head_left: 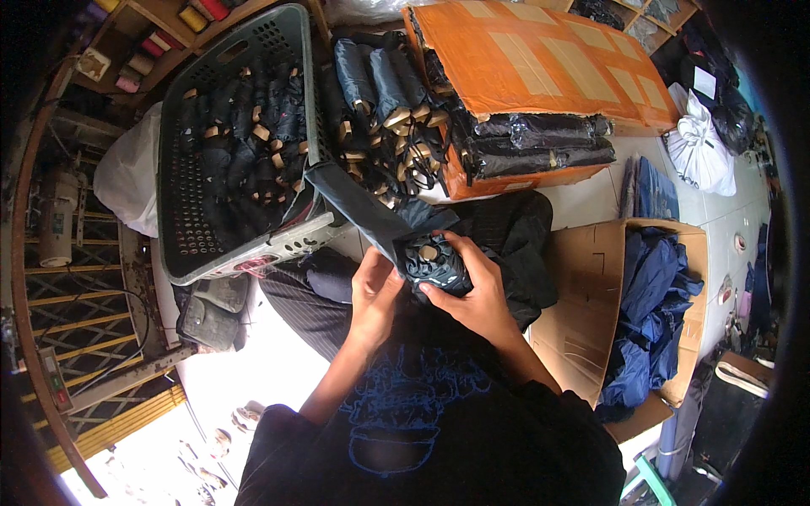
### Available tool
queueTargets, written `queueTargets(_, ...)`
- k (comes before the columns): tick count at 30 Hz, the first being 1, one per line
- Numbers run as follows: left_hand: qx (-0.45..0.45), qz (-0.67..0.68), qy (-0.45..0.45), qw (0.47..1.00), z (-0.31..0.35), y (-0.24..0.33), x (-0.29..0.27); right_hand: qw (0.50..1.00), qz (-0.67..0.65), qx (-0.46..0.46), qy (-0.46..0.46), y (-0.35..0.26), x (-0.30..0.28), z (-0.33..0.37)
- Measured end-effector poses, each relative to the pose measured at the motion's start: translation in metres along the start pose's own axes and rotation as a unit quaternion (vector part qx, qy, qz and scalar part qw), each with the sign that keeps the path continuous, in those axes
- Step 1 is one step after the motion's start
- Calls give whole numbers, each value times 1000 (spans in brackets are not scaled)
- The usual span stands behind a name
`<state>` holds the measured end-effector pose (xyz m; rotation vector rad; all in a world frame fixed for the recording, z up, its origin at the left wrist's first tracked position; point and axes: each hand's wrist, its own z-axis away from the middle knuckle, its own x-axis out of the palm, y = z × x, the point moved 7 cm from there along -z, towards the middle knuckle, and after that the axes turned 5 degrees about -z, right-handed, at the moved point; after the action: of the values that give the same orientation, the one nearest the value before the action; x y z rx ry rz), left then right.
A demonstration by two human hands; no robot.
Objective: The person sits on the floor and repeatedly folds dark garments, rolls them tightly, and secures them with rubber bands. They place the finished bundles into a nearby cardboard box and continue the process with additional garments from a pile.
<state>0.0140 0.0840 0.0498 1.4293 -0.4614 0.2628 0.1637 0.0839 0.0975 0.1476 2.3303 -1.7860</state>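
In front of my lap, my right hand (481, 295) is wrapped round a dark folding umbrella (445, 277), its canopy bunched up and its pale handle end turned up toward me. On its left side, my left hand (377, 291) pinches a long dark cloth sleeve (359, 207) by its near end. The sleeve stretches away to the upper left, its far end by the basket's rim. Whether any of the umbrella is inside the sleeve cannot be made out. My left fingertips are close beside the umbrella.
A grey plastic basket (314, 93) full of similar umbrellas stands at far left. More umbrellas (390, 80) lie beside it, next to an orange taped carton (540, 59) packed with wrapped bundles. At right, an open cardboard box (582, 295) holds blue cloth (645, 316).
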Motion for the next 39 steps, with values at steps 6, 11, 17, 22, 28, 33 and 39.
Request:
queueTargets(6,-31,-106,-12,994,2,1,-2,998,6,-14,-61,-5,-4,-6)
queueTargets(11,-31,-318,-8,948,8,5,-6,990,16,-16,-138,-4,-1,-7)
queueTargets(17,24,-383,18,923,0,4,-14,977,-42,-31,-208,-6,2,-1)
queueTargets(22,57,-406,88,908,1,15,-12,975,-14,-21,-219,-2,10,7)
queueTargets(28,97,-431,167,882,6,0,-34,982,-4,34,-188,21,17,13)
queueTargets(33,168,-534,135,817,5,16,-26,987,-45,58,-144,39,19,15)
queueTargets(39,146,-519,152,828,9,9,-25,978,-132,164,-11,65,18,22)
